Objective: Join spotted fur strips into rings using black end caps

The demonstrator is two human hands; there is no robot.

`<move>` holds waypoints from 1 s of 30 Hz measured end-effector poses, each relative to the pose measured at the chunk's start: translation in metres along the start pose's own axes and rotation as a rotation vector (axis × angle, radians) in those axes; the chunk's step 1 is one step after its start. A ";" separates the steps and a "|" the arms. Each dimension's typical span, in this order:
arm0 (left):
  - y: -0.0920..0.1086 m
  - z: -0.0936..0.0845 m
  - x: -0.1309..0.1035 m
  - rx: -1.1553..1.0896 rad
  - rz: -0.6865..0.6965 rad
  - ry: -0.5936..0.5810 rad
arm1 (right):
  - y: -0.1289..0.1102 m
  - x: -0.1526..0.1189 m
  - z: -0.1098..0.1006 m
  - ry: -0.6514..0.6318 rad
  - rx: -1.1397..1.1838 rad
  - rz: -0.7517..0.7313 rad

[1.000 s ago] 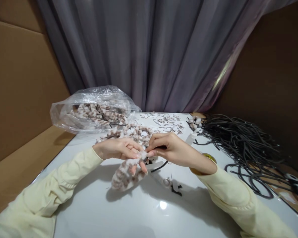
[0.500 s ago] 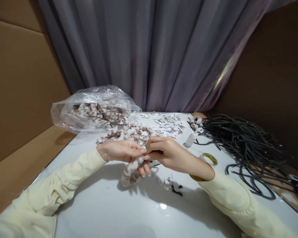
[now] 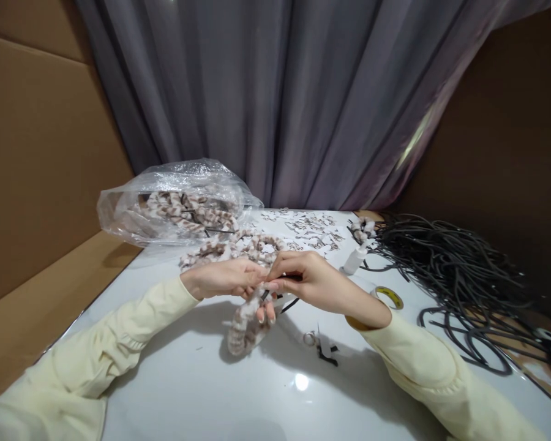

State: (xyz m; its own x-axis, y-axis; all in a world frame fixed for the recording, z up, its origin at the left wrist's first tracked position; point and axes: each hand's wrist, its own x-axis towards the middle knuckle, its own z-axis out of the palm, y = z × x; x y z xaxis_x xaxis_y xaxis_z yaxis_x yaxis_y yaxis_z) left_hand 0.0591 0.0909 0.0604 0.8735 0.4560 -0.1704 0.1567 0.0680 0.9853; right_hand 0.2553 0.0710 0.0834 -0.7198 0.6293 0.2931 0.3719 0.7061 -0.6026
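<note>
Both hands meet over the middle of the white table, closed on one fluffy brown-and-white fabric tube (image 3: 241,334) that hangs below them in a loop. My left hand (image 3: 232,278) grips it from the left, some fingertips showing beneath. From the right, my right hand (image 3: 303,278) pinches at the tube's end, thumb and index finger together. A short black piece, like cord (image 3: 290,305), pokes out below the right hand. What exactly lies between the fingertips is hidden. Right behind the hands lie more fluffy loops (image 3: 261,245).
A clear plastic bag (image 3: 179,174) of fluffy tubes stands back left. Fabric scraps (image 3: 310,229) are scattered behind. On the right are a white bottle (image 3: 354,260), a tape roll (image 3: 389,297) and a heap of black cords (image 3: 450,263). Small black scraps (image 3: 327,354) lie in front.
The fluffy loop hangs slightly lower and more of the black cord shows beneath my right hand. Both hands keep their grip, with only small finger shifts.
</note>
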 end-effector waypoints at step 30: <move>0.009 0.019 0.000 0.055 -0.061 0.177 | -0.002 -0.006 -0.016 -0.066 -0.171 -0.027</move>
State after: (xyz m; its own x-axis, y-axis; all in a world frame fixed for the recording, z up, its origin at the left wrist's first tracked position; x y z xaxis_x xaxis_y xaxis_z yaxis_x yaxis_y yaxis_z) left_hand 0.0692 0.0747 0.0695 0.7677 0.6018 -0.2202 0.2361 0.0538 0.9702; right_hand 0.2682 0.0714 0.0946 -0.7655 0.5908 0.2550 0.4423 0.7709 -0.4584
